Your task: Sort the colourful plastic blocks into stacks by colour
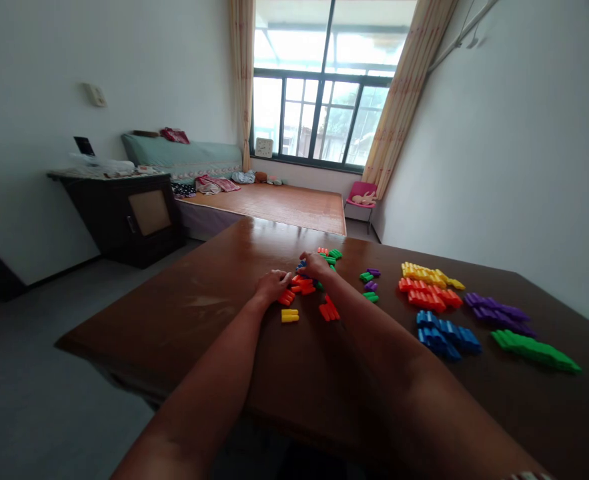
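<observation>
Both of my hands reach over the dark wooden table to a mixed pile of small ribbed plastic building blocks. My left hand (pixel 273 285) is at the pile's left side, its fingers bent together against orange-red blocks (pixel 287 297); what they grip is hidden. My right hand (pixel 316 265) curls over the far part of the pile, fingertips closed at a blue block (pixel 301 265). More orange-red blocks (pixel 303 287) lie between the hands. Green blocks (pixel 335 254) sit just beyond the right hand. Nearer me are a yellow block (pixel 289 316) and an orange-red block (pixel 329 309).
On the table's right lie colour-sorted groups: yellow (pixel 424 274), orange-red (pixel 428 295), blue (pixel 444 335), purple (pixel 498 313) and green blocks (pixel 535 349). Several purple and green blocks (pixel 369 287) lie between. Past the table (pixel 184 313) stand a bed (pixel 294 200), a dark cabinet (pixel 144 223) and a pink chair (pixel 360 193).
</observation>
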`<action>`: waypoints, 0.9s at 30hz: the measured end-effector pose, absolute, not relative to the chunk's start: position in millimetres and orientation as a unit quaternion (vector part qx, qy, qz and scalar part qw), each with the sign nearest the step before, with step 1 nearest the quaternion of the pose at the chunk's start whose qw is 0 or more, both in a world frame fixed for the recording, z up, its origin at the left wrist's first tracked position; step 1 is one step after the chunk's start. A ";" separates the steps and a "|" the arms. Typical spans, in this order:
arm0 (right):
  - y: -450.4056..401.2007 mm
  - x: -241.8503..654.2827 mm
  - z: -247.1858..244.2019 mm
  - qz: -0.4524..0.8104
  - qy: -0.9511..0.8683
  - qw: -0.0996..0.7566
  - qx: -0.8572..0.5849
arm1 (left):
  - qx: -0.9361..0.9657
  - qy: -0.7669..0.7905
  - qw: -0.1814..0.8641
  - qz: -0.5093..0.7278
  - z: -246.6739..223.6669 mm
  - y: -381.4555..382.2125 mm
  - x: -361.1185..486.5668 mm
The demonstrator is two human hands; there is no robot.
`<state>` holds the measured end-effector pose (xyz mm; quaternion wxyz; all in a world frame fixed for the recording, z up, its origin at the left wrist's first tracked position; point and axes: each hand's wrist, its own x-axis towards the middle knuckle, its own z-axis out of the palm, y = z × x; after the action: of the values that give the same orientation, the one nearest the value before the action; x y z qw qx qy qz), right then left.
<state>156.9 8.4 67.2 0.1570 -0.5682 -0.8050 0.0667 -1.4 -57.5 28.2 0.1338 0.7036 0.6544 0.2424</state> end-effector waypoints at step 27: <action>-227.1 511.6 10.1 0.071 -0.535 0.397 -0.742 | 0.732 0.612 0.155 0.256 18.7 -40.2 -13.3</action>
<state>511.6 -227.1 10.1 0.3970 -0.7423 -0.5351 0.0710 -13.3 -40.2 18.7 0.1548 0.7320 0.6121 0.2560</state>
